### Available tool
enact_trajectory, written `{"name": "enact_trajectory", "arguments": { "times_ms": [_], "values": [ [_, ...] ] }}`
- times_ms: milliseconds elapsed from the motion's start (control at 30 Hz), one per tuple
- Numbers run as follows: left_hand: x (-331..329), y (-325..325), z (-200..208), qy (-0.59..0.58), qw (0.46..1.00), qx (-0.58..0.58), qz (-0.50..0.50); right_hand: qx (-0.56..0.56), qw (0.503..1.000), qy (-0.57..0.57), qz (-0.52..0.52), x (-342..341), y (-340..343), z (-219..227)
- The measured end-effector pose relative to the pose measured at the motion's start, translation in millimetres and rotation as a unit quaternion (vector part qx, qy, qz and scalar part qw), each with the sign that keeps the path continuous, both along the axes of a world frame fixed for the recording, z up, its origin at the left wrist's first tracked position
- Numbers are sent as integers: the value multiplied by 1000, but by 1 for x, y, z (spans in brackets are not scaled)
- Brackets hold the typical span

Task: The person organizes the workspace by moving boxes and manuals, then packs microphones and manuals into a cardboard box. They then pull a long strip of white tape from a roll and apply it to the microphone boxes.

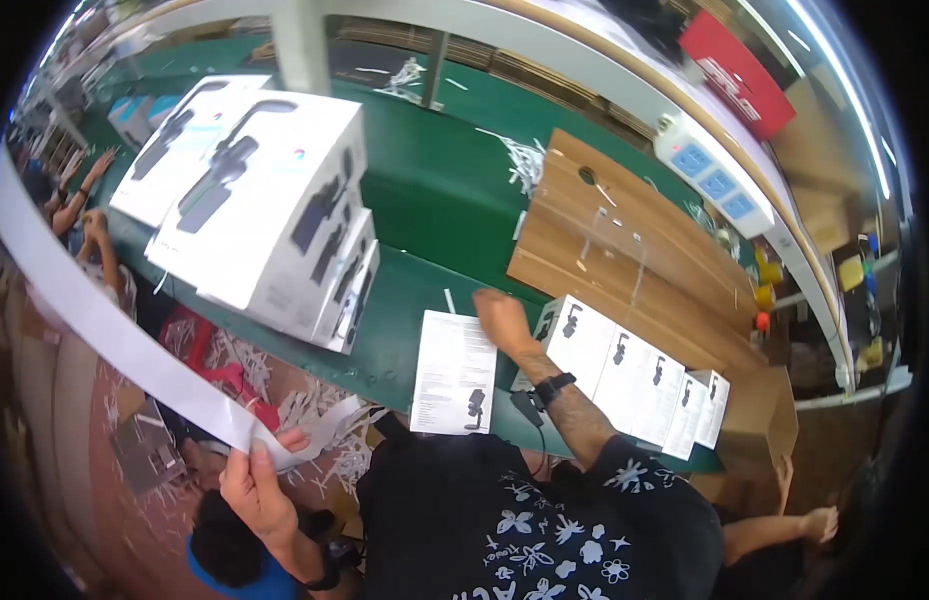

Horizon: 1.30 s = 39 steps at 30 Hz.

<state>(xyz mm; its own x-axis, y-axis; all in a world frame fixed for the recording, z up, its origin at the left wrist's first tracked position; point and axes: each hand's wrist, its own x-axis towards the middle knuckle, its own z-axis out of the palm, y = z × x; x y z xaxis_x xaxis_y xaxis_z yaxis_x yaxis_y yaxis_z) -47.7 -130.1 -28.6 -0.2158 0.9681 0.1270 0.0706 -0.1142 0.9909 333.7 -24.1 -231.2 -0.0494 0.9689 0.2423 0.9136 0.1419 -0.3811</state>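
Down at the lower left, my left hand (259,490) pinches a long white strip (114,340) between thumb and fingers. The strip looks like label backing and arcs up past the left rim of the view. Across the green bench (394,290), my right hand (501,318) is curled closed, with a dark watch on its wrist. It is at the upper right corner of a white printed box (452,375) that lies flat at the bench's near edge. Whatever is inside those fingers is hidden. A small white sliver (448,300) lies just beyond the box.
Large white boxes (274,200) are stacked to the left. Several smaller white boxes (624,370) form a row at the right, before a brown wooden board (624,230). A power strip (714,180) hangs on the rail. Paper scraps litter the floor. Other people's arms (774,530) show at the sides.
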Motion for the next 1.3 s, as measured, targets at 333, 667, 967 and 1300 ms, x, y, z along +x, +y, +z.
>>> {"name": "enact_trajectory", "arguments": {
  "times_ms": [333,667,967,1300],
  "values": [
    [12,24,1,83,995,-15,-52,-161,984,-5,71,-5,-4,-10],
    [15,29,4,99,994,-29,-47,-131,987,-67,63,-38,-44,-7],
    [10,24,-2,30,998,-39,-40,-165,978,-128,-14,-62,-11,7],
    [-5,15,10,-33,996,-33,-70,-201,973,-110,-9,-36,-3,30]
  ]
}}
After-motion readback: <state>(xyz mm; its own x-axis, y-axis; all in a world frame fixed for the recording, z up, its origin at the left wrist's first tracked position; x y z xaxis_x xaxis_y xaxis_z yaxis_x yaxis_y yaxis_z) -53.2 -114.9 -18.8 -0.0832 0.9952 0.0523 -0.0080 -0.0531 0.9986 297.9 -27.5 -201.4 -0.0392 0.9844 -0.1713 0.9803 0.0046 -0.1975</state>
